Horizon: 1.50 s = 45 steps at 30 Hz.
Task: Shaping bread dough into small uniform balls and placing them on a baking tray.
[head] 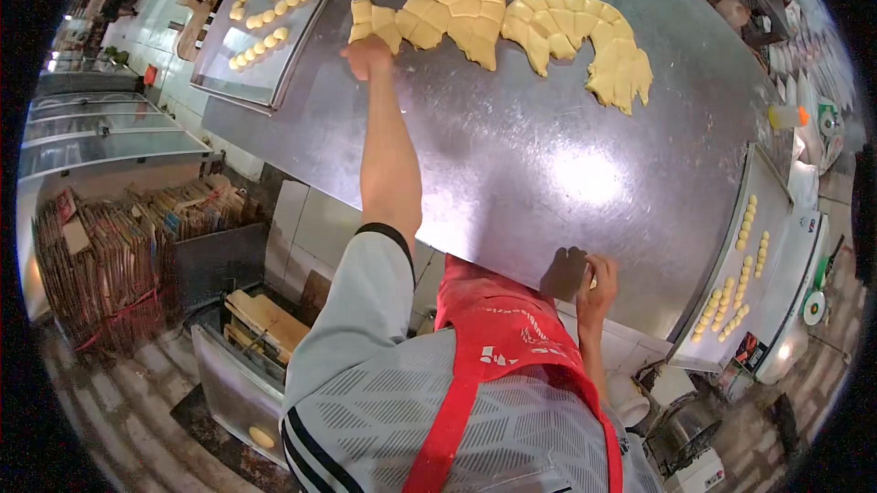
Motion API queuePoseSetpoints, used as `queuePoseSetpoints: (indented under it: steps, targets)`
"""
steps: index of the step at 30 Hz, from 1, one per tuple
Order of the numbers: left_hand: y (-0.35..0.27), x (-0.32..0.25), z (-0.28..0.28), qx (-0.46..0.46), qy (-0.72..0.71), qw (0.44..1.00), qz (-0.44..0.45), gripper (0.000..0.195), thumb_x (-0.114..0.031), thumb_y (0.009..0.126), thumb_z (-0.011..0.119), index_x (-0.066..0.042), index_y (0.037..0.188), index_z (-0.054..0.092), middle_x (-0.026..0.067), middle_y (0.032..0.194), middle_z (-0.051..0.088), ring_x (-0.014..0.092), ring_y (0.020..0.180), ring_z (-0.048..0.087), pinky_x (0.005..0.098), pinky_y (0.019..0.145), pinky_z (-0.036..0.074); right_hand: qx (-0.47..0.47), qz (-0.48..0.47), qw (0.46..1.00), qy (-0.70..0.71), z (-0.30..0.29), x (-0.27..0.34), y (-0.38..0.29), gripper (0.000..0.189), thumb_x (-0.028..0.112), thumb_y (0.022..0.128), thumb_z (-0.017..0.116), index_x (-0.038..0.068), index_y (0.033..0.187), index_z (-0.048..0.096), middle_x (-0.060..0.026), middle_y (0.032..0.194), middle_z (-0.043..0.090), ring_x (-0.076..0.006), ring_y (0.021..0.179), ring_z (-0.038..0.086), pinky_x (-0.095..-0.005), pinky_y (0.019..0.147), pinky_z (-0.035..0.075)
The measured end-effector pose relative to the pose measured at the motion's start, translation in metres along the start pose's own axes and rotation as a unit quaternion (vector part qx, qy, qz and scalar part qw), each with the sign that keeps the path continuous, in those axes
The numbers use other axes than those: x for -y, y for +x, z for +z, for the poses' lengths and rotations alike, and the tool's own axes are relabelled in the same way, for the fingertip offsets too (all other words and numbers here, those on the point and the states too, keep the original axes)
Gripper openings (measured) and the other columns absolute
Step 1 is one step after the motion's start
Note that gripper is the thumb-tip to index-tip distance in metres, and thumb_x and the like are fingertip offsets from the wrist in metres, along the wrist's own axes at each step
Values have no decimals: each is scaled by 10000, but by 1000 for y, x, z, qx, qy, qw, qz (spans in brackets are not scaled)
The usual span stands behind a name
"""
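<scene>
My left hand reaches far across the steel worktable, fingers curled at the near edge of a small scored piece of yellow dough. Whether the fingers grip the dough is hidden. Beside that piece lies a larger scored sheet of dough, and right of it a curved, ragged strip of dough. At the table's near edge, my right hand has its fingers bent around a small pale piece of dough, partly hidden by them.
A metal tray with rows of dough balls stands at the far left; another tray with dough balls is on the right. A capped bottle stands near the right edge. Flattened cardboard is stacked at left, above a metal bin.
</scene>
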<state>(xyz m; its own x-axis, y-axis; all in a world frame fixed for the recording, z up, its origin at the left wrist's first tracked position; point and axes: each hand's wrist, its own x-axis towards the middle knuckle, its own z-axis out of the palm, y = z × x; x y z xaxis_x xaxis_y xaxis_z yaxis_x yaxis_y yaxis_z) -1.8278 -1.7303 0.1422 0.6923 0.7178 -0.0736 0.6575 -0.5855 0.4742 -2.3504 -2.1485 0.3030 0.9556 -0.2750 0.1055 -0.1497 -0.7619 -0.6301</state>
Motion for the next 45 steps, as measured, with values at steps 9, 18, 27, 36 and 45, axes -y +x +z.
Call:
queuePoseSetpoints:
  steps: [9,18,27,36,45]
  targets:
    - [-224,99,-125,275,-70,893,350,392,-410,987,588,-42,1017,720,241,925,736,418,822,717,529,705,552,107,-5,988,107,25,50,43,243,-102,891,635,6,1098,700,-146,1092,657,-290,949,648,-371,845,526]
    - [-436,61,-190,608,-273,731,147,409,-375,1050,646,10,1176,704,61,1004,714,173,1038,655,336,898,516,146,92,931,322,12,65,67,257,-77,908,692,-30,1159,663,-64,1125,643,-125,981,650,-272,805,572]
    - [-512,17,-201,664,-126,657,333,335,-295,882,770,-11,1059,760,187,887,733,256,850,693,415,767,526,130,-26,968,214,-103,26,37,336,-23,884,749,-3,1214,686,-131,1135,671,-241,979,712,-340,804,601]
    - [-601,-12,-216,862,-124,464,165,181,-169,979,658,-34,882,732,-56,709,533,56,639,455,277,581,357,127,-158,978,40,-177,-29,-19,291,-9,791,730,79,1068,714,-102,870,678,-308,793,677,-410,674,543]
    - [-562,95,-150,523,-321,695,375,250,-240,1029,632,-7,946,667,45,771,555,151,668,491,330,609,395,302,-11,947,113,-126,-166,-107,115,149,910,711,72,995,699,-147,866,607,-335,850,643,-475,745,504]
